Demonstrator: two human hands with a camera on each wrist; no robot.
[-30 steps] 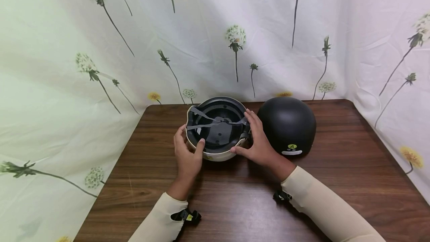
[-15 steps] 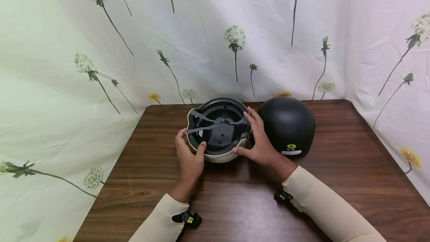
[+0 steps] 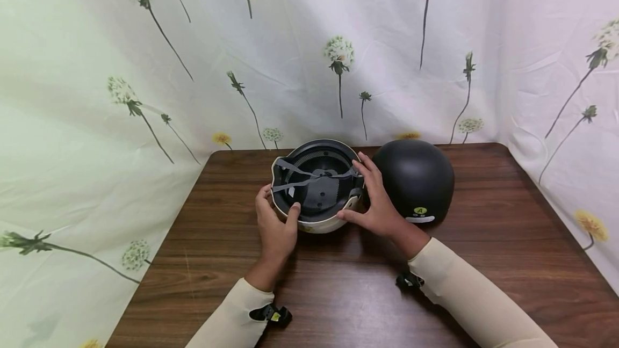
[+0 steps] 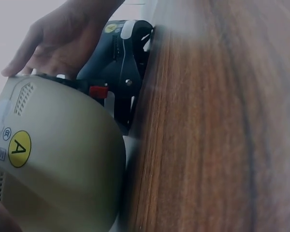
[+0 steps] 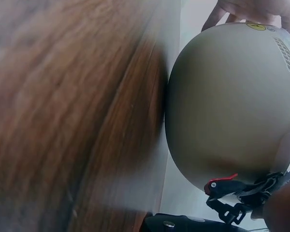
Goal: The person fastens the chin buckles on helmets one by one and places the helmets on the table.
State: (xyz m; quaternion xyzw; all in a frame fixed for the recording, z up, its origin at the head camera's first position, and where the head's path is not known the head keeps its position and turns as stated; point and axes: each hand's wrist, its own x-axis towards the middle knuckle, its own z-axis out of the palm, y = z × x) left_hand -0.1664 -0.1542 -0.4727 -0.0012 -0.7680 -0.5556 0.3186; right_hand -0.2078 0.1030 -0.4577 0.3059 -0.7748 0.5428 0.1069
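A cream helmet (image 3: 323,226) lies upside down on the table, its black padded inside facing up. Grey chin straps (image 3: 294,183) cross over its opening. My left hand (image 3: 276,232) grips the near left rim, thumb over the edge and fingers around the outside. On the right side, my right hand (image 3: 377,208) holds the rim, with the thumb at the front and the fingers reaching along the far side. A black buckle with a red tab (image 5: 223,179) hangs outside the shell near the right hand. In the left wrist view, the cream shell (image 4: 72,145) carries a yellow "A" sticker (image 4: 19,149).
A black helmet (image 3: 413,176) sits dome up just right of the cream one, close to my right hand. The brown wooden table (image 3: 329,294) meets a white flower-print cloth (image 3: 300,69) at its back edge.
Both hands have shifted the cream helmet slightly to the right, nearer the black helmet. Their hold on its rim looks the same. The black helmet has stayed in place.
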